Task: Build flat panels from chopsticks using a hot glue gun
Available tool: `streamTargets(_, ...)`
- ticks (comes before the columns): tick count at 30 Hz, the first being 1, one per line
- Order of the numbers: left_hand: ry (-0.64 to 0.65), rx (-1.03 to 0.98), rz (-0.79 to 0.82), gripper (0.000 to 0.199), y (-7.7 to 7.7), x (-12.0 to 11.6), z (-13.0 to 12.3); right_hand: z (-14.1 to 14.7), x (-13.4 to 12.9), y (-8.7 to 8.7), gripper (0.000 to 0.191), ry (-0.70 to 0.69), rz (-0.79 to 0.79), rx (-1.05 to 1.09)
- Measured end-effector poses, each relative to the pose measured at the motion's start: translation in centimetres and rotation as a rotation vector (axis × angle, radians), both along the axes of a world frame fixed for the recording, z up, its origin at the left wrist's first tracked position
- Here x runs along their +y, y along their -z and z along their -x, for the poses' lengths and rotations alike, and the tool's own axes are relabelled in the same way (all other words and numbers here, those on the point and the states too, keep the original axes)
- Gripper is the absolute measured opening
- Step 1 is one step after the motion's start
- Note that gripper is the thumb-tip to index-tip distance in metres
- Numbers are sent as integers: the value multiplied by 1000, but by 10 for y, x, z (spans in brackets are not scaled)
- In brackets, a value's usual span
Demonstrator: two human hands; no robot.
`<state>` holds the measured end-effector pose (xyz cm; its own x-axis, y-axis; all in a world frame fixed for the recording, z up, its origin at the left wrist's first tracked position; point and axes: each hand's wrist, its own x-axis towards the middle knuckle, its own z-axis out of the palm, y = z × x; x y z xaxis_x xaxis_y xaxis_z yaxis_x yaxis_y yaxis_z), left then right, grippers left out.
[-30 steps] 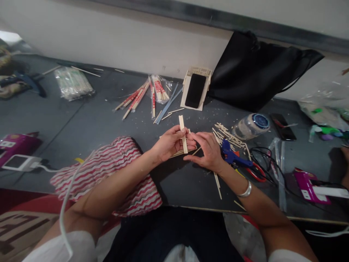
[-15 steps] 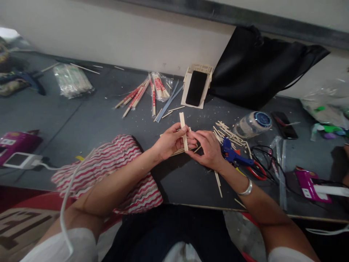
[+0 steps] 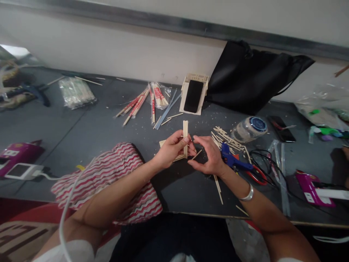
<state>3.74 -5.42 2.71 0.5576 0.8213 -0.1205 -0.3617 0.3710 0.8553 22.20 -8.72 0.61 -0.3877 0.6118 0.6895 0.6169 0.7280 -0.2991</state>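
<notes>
My left hand (image 3: 172, 148) pinches a short upright bundle of pale wooden sticks (image 3: 185, 129) between thumb and fingers, above the dark table. My right hand (image 3: 209, 154) is just to the right, thumb and fingers apart, holding nothing and not touching the bundle. Beneath my left hand lie more wooden sticks, partly hidden by it. Past my right hand is a pile of cut sticks (image 3: 227, 140), with a blue glue gun (image 3: 236, 160) beside it.
Paper-sleeved chopsticks (image 3: 136, 105), blue strips (image 3: 166, 111) and a phone (image 3: 193, 96) on a stick-built stand are at the back. A clear jar (image 3: 247, 130) stands right, near red-handled pliers (image 3: 257, 175) and cables. A striped cloth (image 3: 128, 182) lies at left.
My right hand has come away from the stick bundle to the right, its fingers opening. My left hand keeps hold of the bundle and has turned it more upright. The camera view has tilted up slightly.
</notes>
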Motion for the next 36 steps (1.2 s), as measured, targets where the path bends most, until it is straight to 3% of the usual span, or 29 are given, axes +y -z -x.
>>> streamTargets(4, 35, 66, -75, 26, 1, -3, -1, -1, -2, -3, 62, 72, 46, 110)
streamTargets(10, 228, 113, -219, 31, -1, -7, -2, 2, -5, -7, 49, 140, 197, 315)
streamTargets(17, 352, 158, -168, 37, 6, -9, -3, 4, -4, -17, 17, 172, 404, 400)
streamTargets(24, 399, 176, -13, 45, 3, -9, -1, 7, -2, -18, 22, 201, 595, 529)
streamTargets(28, 396, 190, -2, 42, 2, -8, 1, 6, 0, -18, 28, 222, 637, 555)
streamTargets(36, 404, 256, -67, 28, -6, -7, 6, 4, -3, -25, 43, 269, 544, 396)
